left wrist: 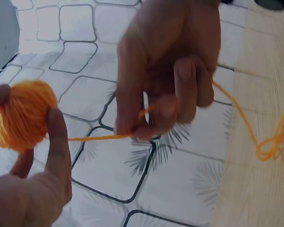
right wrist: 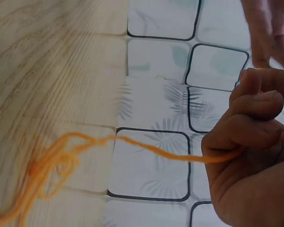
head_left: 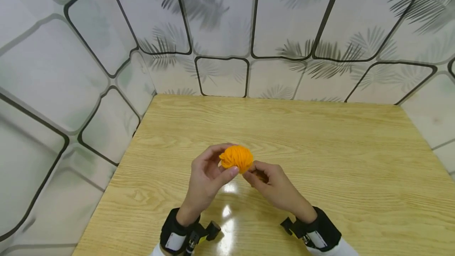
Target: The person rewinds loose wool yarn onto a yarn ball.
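My left hand holds an orange ball of yarn between thumb and fingers, raised above the wooden table. In the left wrist view, the yarn ball is wound with many strands, and one strand runs from it to my right hand. Thumb and forefinger of the right hand pinch that strand, close to the right of the ball. From the curled right hand, the yarn trails on to a loose tangle over the table.
A light wood-grain table spreads beneath both hands. Behind it and to the left stand walls covered in sheeting printed with black outlines and palm leaves. Black straps with small cameras circle both wrists.
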{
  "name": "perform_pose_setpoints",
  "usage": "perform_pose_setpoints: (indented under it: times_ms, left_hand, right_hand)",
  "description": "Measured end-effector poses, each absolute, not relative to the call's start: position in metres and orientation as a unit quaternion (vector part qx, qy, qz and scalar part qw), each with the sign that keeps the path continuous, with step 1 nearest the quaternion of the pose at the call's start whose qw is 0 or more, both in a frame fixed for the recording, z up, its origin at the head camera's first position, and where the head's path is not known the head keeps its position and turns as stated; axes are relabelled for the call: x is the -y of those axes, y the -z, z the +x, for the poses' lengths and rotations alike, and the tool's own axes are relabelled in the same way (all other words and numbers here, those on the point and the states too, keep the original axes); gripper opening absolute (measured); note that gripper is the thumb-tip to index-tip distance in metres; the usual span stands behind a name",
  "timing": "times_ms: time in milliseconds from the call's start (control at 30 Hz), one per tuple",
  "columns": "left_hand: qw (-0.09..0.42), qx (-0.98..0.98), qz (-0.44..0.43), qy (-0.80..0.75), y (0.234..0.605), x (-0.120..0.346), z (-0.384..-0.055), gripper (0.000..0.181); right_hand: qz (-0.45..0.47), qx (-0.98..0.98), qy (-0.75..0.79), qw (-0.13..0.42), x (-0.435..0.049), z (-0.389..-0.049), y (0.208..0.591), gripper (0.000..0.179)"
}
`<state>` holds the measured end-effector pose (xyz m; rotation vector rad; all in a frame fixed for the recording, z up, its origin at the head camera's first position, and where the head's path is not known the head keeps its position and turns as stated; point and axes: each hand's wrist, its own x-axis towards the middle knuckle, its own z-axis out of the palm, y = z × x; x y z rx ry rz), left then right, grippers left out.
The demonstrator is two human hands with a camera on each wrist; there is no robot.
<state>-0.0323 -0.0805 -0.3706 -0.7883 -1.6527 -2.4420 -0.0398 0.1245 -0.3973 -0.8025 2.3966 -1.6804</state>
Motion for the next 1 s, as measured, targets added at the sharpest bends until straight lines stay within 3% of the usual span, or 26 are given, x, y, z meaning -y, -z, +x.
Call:
perform_pose_setpoints:
  times_ms: [233, 367, 767, 1000]
  left_hand:
    - [0.121, 0.617, -0.197, 0.752, 0.378, 0.078, -0.039, 0.038]
    - [0.128, 0.657, -0.168, 0.724, 0.385, 0.077, -0.041, 0.04]
    - [0.06, 0.711, -0.211, 0.668, 0.389, 0.077, -0.041, 0.038]
    - [-0.037, 0.67, -0.272, 0.69, 0.389, 0.078, -0.039, 0.042]
  right_hand:
    - [-0.329, -0.814, 0.479, -0.002, -0.122, -0.017, 0.382, 0.011]
    - [-0.358, -0.81, 0.462, -0.045, -0.125, -0.007, 0.365, 0.015]
    - [-0.359, -0.777, 0.51, -0.088, -0.143, -0.009, 0.322, 0.032]
    - [-0.331, -0.767, 0.532, -0.138, -0.146, -0.024, 0.312, 0.027]
